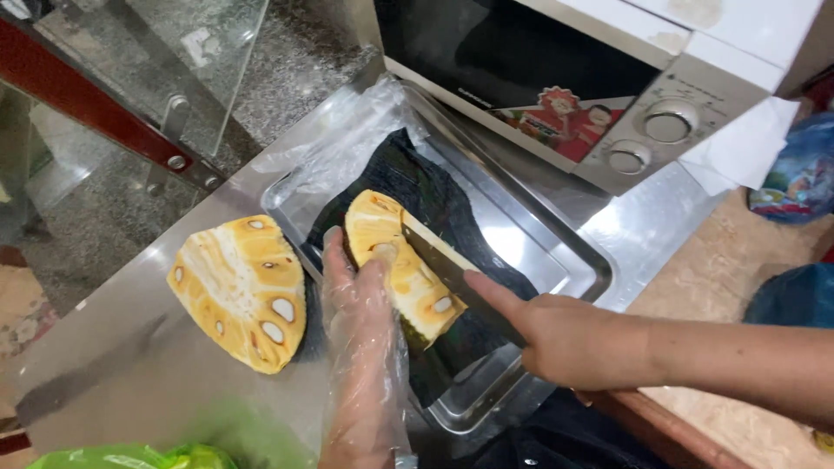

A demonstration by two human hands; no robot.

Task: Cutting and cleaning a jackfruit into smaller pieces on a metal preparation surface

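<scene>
A yellow jackfruit wedge [401, 260] stands on a black plastic sheet [434, 191] inside a steel tray [556, 252]. My left hand [360, 334], in a clear plastic glove, grips the wedge from its left side. My right hand [556, 334] holds a broad knife [443, 256] with the forefinger stretched along the blade's back. The blade's edge is set into the top of the wedge. A second, larger jackfruit piece [243, 291] lies cut face up on the steel counter, left of the tray.
A microwave oven [608, 78] stands right behind the tray. A glass panel with a red frame [130, 95] borders the counter at the left. Green plastic [130, 456] lies at the near left edge. A blue bag [799, 174] sits at the far right.
</scene>
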